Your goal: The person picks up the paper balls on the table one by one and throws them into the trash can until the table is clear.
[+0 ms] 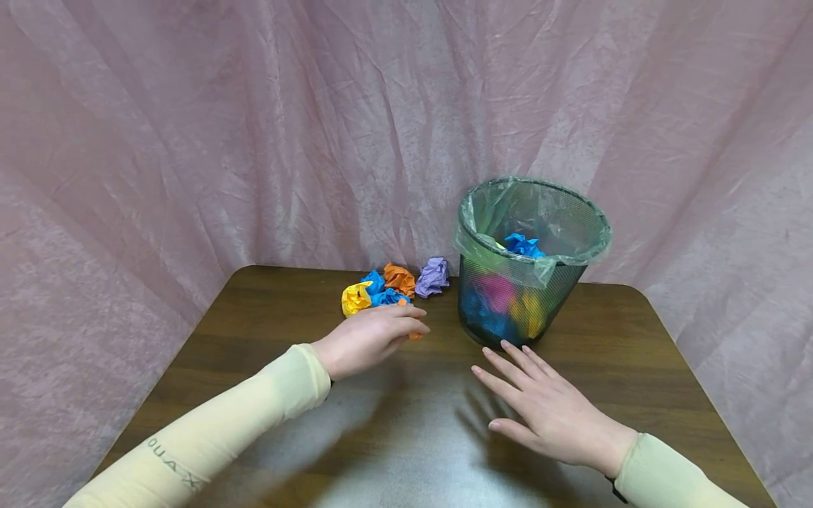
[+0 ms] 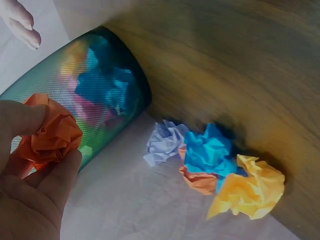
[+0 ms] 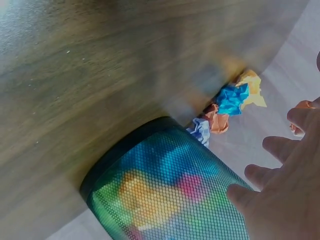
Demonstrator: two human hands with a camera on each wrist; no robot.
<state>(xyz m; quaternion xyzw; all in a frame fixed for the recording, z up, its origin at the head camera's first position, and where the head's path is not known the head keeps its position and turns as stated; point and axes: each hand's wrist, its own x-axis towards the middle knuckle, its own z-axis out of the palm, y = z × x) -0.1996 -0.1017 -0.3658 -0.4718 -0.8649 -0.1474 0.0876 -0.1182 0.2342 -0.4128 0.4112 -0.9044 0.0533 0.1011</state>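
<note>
My left hand (image 1: pixel 375 339) pinches an orange crumpled paper ball (image 2: pixel 52 135) between thumb and fingers, above the table. In the head view the hand hides most of that ball. Just beyond it lie a yellow paper ball (image 1: pixel 356 299), blue paper balls (image 1: pixel 389 297), another orange paper ball (image 1: pixel 399 279) and a purple paper ball (image 1: pixel 433 276). My right hand (image 1: pixel 552 406), palm down with fingers spread, holds nothing. Its fingertips are in front of the base of a black mesh wastebasket (image 1: pixel 559 296).
A green plastic bag (image 1: pixel 473 236) lines the wastebasket and folds over its rim. Inside are several crumpled papers, a blue one (image 1: pixel 524 245) on top. Behind the brown wooden table (image 1: pixel 292 296) hangs a pink curtain (image 1: pixel 317 141).
</note>
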